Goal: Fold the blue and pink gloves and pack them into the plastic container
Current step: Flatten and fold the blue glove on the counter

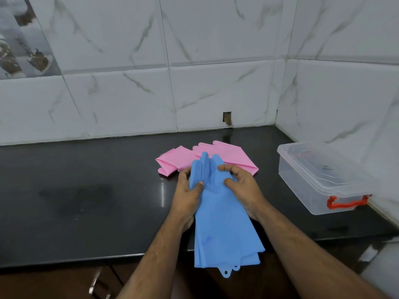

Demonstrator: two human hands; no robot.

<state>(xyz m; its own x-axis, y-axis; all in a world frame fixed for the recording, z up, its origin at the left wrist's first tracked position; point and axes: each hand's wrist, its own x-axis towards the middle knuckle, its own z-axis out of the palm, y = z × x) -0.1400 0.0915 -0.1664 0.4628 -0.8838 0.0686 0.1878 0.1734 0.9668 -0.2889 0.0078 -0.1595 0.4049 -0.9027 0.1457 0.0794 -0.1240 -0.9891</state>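
I hold the blue gloves (224, 212) with both my hands. My left hand (187, 194) grips their left side, with my thumb pinching the blue rubber near the glove fingers. My right hand (241, 186) holds the right side, with my fingers curled onto the top. The blue gloves lie stacked flat near the front edge of the black worktop (86, 190), and their cuffs hang over that edge. The glove fingers point to the back wall.

The pink gloves (207, 157) lie just behind the blue ones, nearer the back edge. The blue finger tips lie over them.

The plastic container (319, 180) sits at the right edge of the worktop, near the back right corner. It is see-through, its lid is on, and it has an orange handle (345, 202) on the front end. I cannot see any gloves inside it.
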